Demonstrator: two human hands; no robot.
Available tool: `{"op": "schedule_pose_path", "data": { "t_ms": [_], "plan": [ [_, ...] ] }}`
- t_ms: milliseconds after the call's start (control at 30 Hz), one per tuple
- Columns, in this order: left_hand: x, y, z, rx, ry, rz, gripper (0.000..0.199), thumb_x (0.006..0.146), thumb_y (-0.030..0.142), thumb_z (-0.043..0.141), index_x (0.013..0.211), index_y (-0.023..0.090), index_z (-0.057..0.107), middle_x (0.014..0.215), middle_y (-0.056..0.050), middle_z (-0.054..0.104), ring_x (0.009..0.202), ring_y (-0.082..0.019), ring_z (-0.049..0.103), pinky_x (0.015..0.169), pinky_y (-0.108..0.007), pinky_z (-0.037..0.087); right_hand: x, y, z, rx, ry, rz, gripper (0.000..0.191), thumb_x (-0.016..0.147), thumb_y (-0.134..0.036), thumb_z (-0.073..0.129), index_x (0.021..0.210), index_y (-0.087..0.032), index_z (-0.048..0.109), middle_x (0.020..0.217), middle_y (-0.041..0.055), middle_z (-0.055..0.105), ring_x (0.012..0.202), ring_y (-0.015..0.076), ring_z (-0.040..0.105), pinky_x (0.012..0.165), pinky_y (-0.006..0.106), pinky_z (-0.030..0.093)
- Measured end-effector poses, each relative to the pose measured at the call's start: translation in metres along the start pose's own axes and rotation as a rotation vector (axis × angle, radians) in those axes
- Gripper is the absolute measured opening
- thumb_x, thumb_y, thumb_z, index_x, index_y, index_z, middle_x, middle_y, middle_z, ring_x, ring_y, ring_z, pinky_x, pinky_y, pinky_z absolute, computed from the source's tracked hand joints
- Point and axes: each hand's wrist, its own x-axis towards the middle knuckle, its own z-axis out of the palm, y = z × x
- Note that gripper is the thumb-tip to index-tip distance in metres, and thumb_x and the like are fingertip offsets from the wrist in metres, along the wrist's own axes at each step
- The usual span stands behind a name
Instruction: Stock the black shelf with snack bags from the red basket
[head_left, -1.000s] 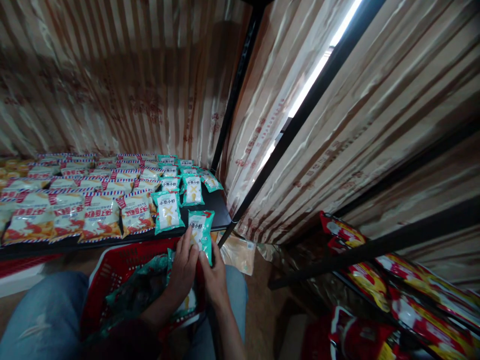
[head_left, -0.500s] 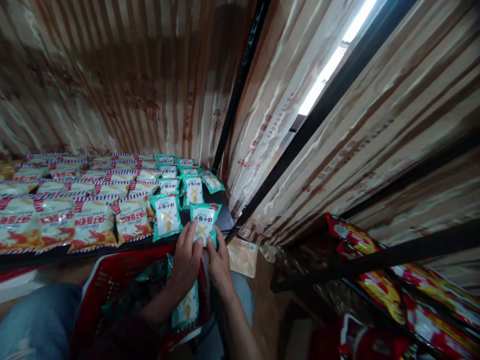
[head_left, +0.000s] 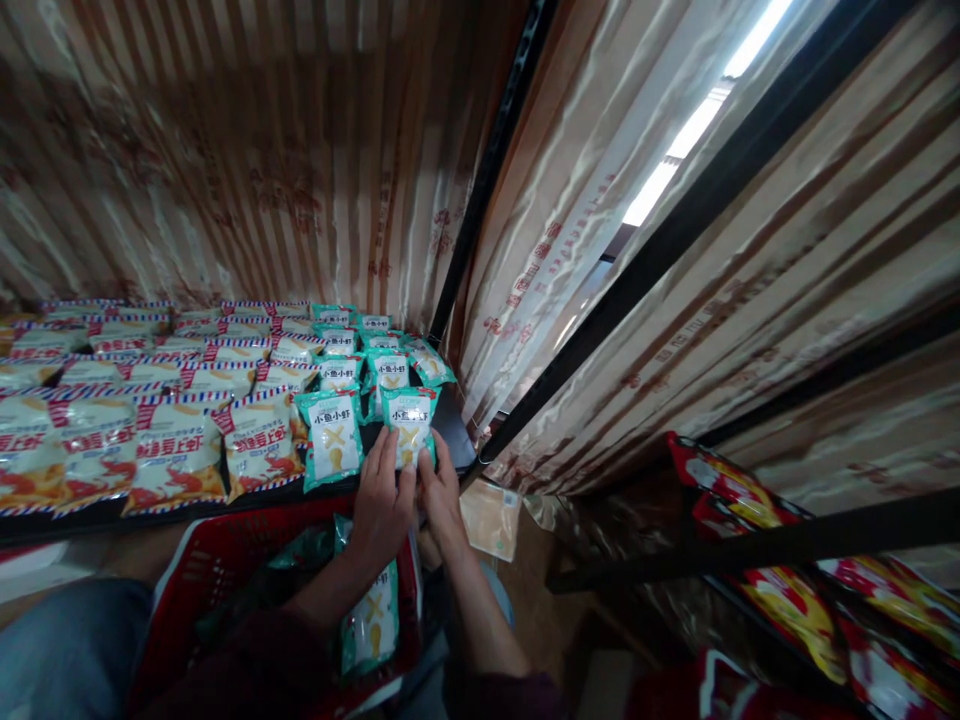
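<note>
Both my hands hold one teal snack packet (head_left: 409, 418) at the front right corner of a black shelf (head_left: 450, 425). My left hand (head_left: 381, 500) grips its lower left edge and my right hand (head_left: 441, 492) its lower right edge. The packet lies flat beside another teal packet (head_left: 331, 437) in the front row. More teal packets (head_left: 367, 350) run back toward the wall. Below my arms a red basket (head_left: 217, 570) rests on my lap with another teal packet (head_left: 371, 620) inside.
Rows of white, red and blue striped snack packets (head_left: 150, 400) cover the shelf's left part. Black shelf posts (head_left: 487, 170) rise at the corner. Striped brown film (head_left: 675, 300) wraps the racks. Red and yellow packets (head_left: 787, 590) lie on a lower shelf at right.
My hands have carried the teal packet up from above the basket onto the shelf's front right corner, next to the front-row packet. The view has tilted slightly.
</note>
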Motion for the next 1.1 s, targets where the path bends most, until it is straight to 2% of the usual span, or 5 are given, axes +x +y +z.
{"op": "schedule_pose_path", "data": {
  "t_ms": [267, 500, 733, 900, 1100],
  "plan": [
    [0.018, -0.006, 0.007, 0.082, 0.037, 0.042, 0.054, 0.090, 0.034, 0.035, 0.135, 0.006, 0.038, 0.142, -0.021, 0.039, 0.133, -0.027, 0.035, 0.111, -0.047, 0.027, 0.018, 0.006, 0.010, -0.101, -0.018, -0.084, 0.048, 0.088, -0.045, 0.046, 0.128, -0.020, 0.051, 0.126, 0.0068, 0.059, 0.113, 0.0205, 0.055, 0.098, 0.034, 0.042],
    [0.025, -0.015, 0.014, 0.104, 0.089, 0.099, 0.052, 0.089, 0.035, 0.039, 0.135, 0.011, 0.038, 0.143, -0.019, 0.038, 0.134, -0.029, 0.034, 0.109, -0.052, 0.028, 0.031, 0.026, 0.014, -0.353, 0.054, -0.212, 0.042, 0.088, -0.039, 0.042, 0.121, -0.020, 0.057, 0.121, 0.0098, 0.060, 0.114, 0.0228, 0.051, 0.100, 0.041, 0.037],
    [0.029, -0.022, 0.018, 0.150, 0.086, 0.090, 0.057, 0.088, 0.035, 0.040, 0.136, 0.004, 0.034, 0.144, -0.025, 0.033, 0.136, -0.032, 0.030, 0.109, -0.052, 0.027, 0.040, 0.036, 0.017, -0.448, 0.033, -0.316, 0.041, 0.087, -0.037, 0.040, 0.119, -0.017, 0.058, 0.122, 0.0123, 0.059, 0.115, 0.0252, 0.049, 0.101, 0.045, 0.035],
    [0.029, -0.024, 0.019, 0.185, 0.087, 0.112, 0.058, 0.089, 0.034, 0.040, 0.138, 0.004, 0.031, 0.146, -0.026, 0.028, 0.139, -0.032, 0.023, 0.110, -0.053, 0.025, 0.043, 0.042, 0.017, -0.437, 0.033, -0.298, 0.039, 0.085, -0.036, 0.045, 0.117, -0.020, 0.060, 0.123, 0.0111, 0.059, 0.117, 0.0257, 0.048, 0.103, 0.046, 0.035],
    [0.024, -0.022, 0.020, 0.238, 0.060, 0.261, 0.052, 0.090, 0.024, 0.036, 0.139, 0.007, 0.029, 0.150, -0.023, 0.021, 0.142, -0.030, 0.011, 0.111, -0.055, 0.021, 0.045, 0.039, 0.015, -0.427, 0.019, -0.277, 0.039, 0.083, -0.036, 0.050, 0.117, -0.020, 0.061, 0.124, 0.0103, 0.059, 0.117, 0.0247, 0.050, 0.103, 0.045, 0.035]
  ]
}}
